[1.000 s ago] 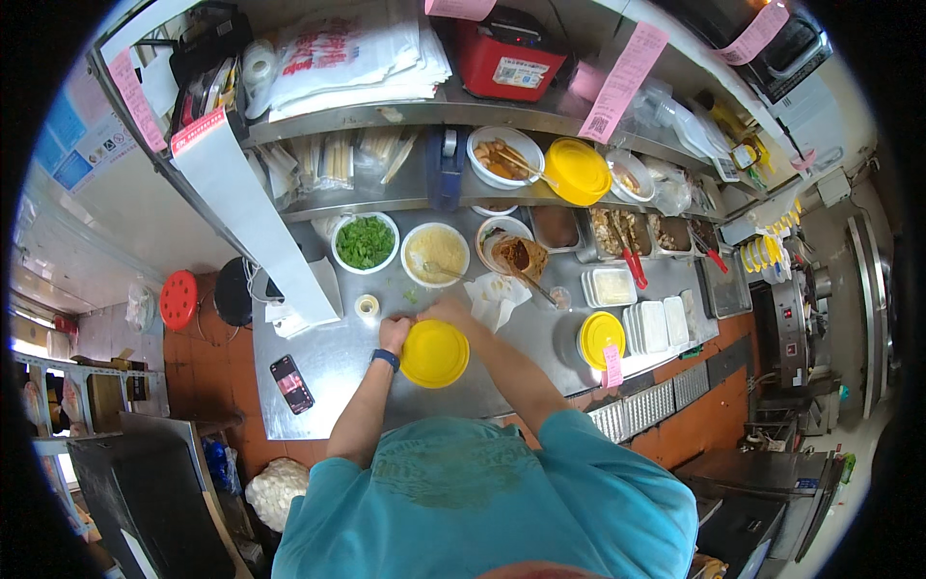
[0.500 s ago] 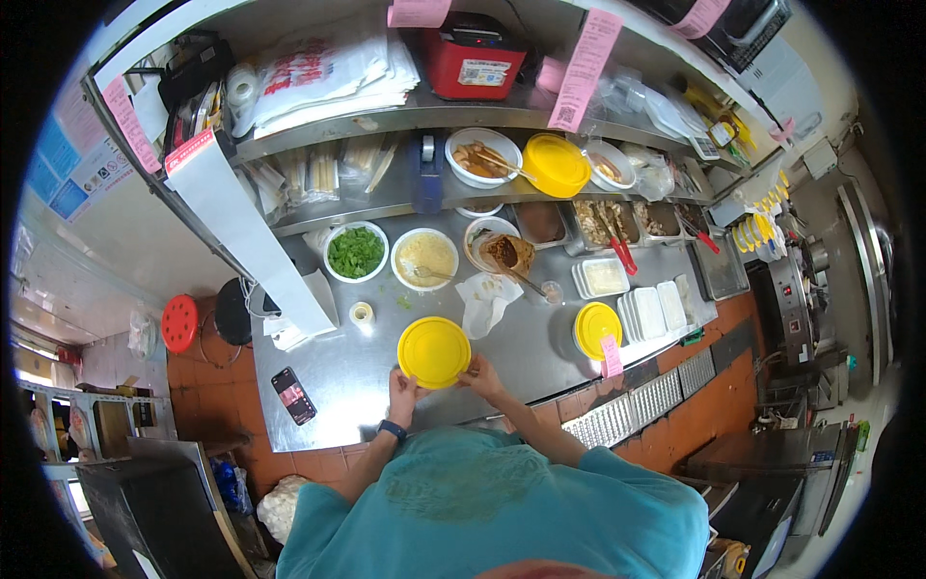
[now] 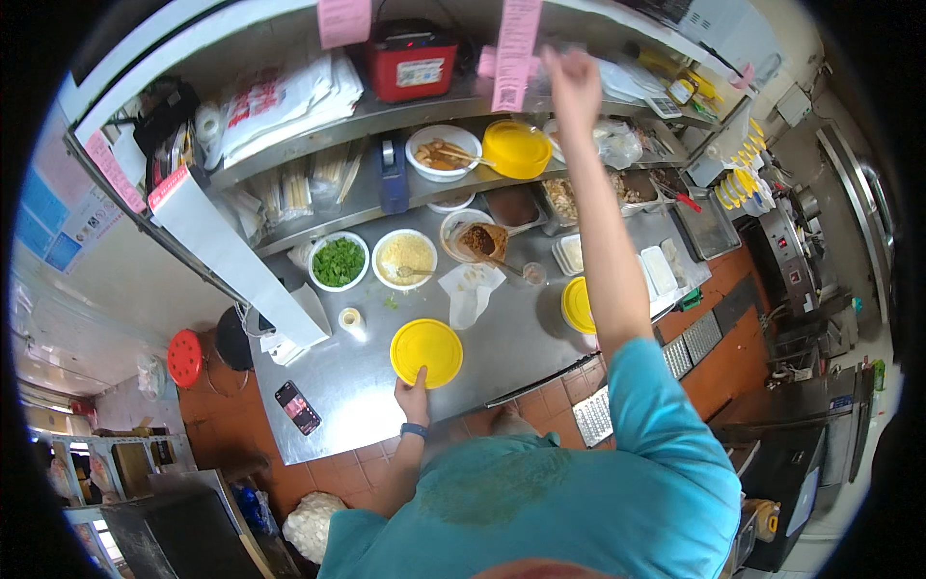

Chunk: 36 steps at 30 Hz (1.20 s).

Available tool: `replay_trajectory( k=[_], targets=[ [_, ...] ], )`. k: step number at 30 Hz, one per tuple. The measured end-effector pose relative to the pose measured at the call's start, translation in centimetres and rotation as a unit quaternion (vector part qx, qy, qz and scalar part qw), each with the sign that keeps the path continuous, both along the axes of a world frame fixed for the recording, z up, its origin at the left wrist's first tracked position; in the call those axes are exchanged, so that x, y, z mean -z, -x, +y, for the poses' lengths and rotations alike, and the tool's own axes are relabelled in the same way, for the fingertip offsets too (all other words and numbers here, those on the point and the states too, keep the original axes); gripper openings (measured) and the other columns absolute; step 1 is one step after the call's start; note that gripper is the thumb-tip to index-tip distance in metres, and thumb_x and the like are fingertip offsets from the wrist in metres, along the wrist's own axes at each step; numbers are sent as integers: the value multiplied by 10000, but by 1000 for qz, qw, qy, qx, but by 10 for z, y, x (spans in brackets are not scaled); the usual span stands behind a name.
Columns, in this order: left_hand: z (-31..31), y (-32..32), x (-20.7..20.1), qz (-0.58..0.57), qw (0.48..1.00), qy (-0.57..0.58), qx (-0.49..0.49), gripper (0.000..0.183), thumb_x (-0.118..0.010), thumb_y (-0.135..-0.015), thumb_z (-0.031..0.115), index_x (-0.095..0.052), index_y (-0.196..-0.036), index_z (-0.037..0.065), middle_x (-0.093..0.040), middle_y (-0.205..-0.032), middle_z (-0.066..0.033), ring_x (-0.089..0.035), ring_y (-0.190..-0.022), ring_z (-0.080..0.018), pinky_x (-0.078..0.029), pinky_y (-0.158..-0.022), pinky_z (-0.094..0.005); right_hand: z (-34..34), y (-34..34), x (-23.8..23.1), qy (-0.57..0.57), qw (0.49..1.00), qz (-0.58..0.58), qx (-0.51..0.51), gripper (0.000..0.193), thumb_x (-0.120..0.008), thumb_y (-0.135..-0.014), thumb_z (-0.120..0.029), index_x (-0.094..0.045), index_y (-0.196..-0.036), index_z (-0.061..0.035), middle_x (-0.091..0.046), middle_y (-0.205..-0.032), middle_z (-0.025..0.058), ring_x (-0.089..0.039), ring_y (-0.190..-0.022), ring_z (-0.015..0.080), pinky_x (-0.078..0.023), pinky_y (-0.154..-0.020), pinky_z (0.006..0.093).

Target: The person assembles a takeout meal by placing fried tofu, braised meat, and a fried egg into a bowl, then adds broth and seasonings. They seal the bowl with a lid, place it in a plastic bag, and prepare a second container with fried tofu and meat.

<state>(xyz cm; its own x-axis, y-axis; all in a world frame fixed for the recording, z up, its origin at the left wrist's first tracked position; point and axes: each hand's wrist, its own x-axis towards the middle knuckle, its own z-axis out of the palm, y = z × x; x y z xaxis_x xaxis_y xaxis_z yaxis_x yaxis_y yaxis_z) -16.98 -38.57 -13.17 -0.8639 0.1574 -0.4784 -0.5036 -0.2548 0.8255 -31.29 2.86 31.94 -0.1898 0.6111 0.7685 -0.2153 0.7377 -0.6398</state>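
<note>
Yellow-lidded tub (image 3: 426, 349): sitting on the metal bench (image 3: 340, 372), near the front edge, right in front of the person
Left hand (image 3: 413, 394): on the tub's near edge, thumb over the lid; fingers are hidden, so can't tell if it's clamped or just resting
Right hand (image 3: 573, 75): way up by the top shelf (image 3: 275, 145), next to a hanging pink slip (image 3: 517, 58); too blurry to tell if it's got anything
Hands overall: well apart
Bowls: chopped greens (image 3: 339, 261) in one, pale yellow crumbly stuff (image 3: 397, 253) with a spoon in the next
Other bench stuff: phone (image 3: 297, 407) on the left, crumpled white paper (image 3: 472, 289) behind the tub, second yellow-lidded tub (image 3: 577, 304) partly behind the right arm
</note>
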Motion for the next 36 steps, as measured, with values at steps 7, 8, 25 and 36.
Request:
replay_trajectory(
  k=[7,8,25,36],
  targets=[
    [7,-35,-15,20,999,-48,6,241,-707,-880,26,-627,-1107,44,-686,-1075,-84,-692,-946,-205,-591,-770,-302,24,18,-65,172,962,-81,-195,277,-717,-900,-198,-725,-1059,29,-730,-869,63,-642,-737,118,-507,-677,277],
    [8,-46,-19,9,1000,-24,16,233,-703,-879,20,-626,-1098,46,-687,-1064,-85,-694,-933,-202,-594,-761,-300,24,-11,-51,61,983,-78,-154,266,-699,-912,-195,-724,-1057,26,-727,-869,59,-636,-739,110,-504,-679,274],
    [302,-327,-115,-88,915,-71,387,358,-709,-869,35,-616,-1214,12,-675,-1145,-71,-654,-1016,-177,-519,-887,-306,44,-616,239,140,721,-678,-44,459,-703,-787,-513,-743,-840,-59,-704,-777,169,-695,-741,357,-538,-674,440],
    [529,-320,-138,-4,921,-61,385,227,-717,-891,100,-583,-1058,27,-672,-973,-55,-662,-879,-139,-539,-756,-270,274,-652,279,432,816,-363,-122,408,-633,-951,-231,-565,-1262,24,-656,-1095,165,-640,-933,192,-526,-759,310]
  ],
)
